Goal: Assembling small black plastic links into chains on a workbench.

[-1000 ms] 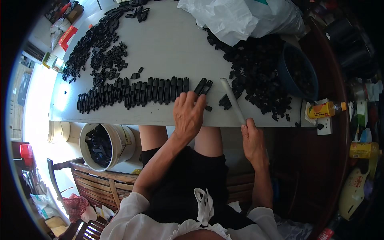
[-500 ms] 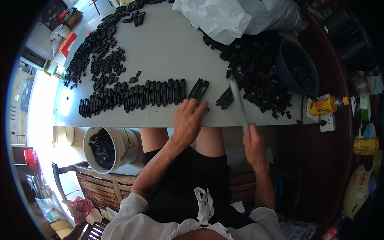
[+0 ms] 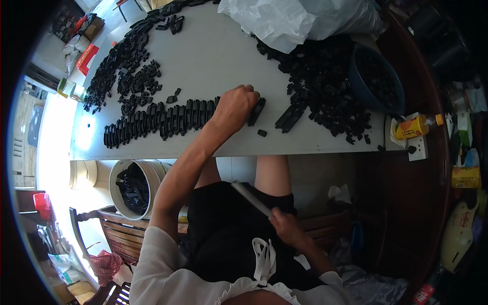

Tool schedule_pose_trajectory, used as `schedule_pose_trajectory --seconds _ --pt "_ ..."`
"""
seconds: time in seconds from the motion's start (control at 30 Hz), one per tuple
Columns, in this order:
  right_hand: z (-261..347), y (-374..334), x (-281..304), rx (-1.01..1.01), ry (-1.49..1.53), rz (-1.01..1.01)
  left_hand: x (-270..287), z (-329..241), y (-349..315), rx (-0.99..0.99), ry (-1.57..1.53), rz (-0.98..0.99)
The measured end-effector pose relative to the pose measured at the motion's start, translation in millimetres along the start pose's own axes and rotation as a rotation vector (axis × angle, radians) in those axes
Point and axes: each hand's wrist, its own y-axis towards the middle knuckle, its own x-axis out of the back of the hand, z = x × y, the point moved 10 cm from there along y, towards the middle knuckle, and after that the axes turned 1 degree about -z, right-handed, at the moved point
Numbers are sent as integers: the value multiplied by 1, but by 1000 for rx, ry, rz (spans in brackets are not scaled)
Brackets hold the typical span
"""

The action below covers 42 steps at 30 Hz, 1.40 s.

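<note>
Along the near part of the table runs a row of long black plastic clips (image 3: 175, 119), standing side by side. My left hand (image 3: 235, 108) is over the right end of this row with its fingers curled closed; whatever is in them is hidden under the hand. Just right of its fingertips lies one long black clip (image 3: 257, 112), tilted. A small black piece (image 3: 262, 133) lies closer to the table edge. Below the table edge, above my lap, my right hand (image 3: 287, 226) is closed on the end of a flat grey bar (image 3: 251, 199).
More long black clips (image 3: 291, 118) lie right of my left hand, beside a heap of small black parts (image 3: 325, 86). A blue basin (image 3: 376, 84), white plastic bag (image 3: 300, 23) and yellow-labelled bottle (image 3: 410, 127) stand beyond. Black parts (image 3: 114, 66) spread at left; a white bucket (image 3: 147, 190) stands below.
My right hand has brought the grey bar from above the table down and left over my lap. My left hand has moved up and away from the edge, closing its fingers.
</note>
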Motion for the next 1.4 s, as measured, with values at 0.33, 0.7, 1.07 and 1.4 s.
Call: schedule_pose_trajectory --seconds 0.33,0.7,1.07,1.4 --pt "41 37 -92 289 -387 324 -13 3 15 52 16 83" --pt "74 50 -97 682 -492 344 -14 -4 5 -31 108 17" --pt "172 124 127 477 -231 -703 11 14 -10 104 -133 -114" --pt "138 106 183 321 -238 -851 25 35 -9 212 -118 -146"
